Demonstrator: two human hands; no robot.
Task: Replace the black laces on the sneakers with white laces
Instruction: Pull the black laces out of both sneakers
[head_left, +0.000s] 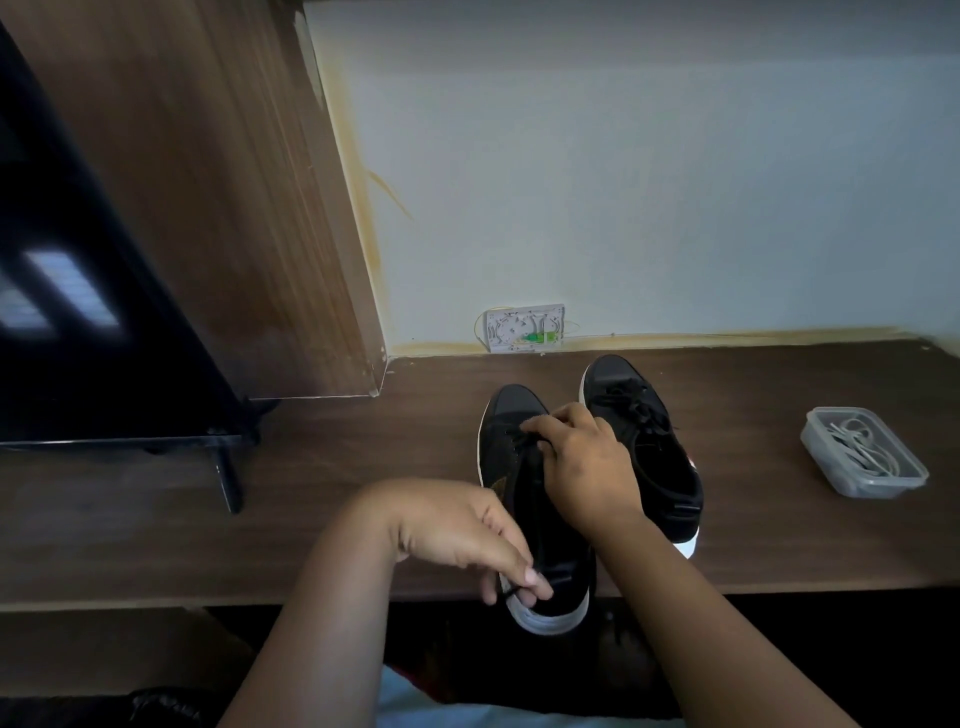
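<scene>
The left hand (462, 535) pinches a black lace end (511, 592) at the near sneaker's (524, 519) heel, which overhangs the bench (363, 493) edge. The right hand (582, 457) seems to pinch its upper laces. A second black, white-soled sneaker (649, 441) stands just beside. Well right, a clear container (862, 452) holds white laces (857, 441).

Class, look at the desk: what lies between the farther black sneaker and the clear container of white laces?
Nothing: in the head view, only bare brown desk separates the farther sneaker from the container of white laces.
</scene>
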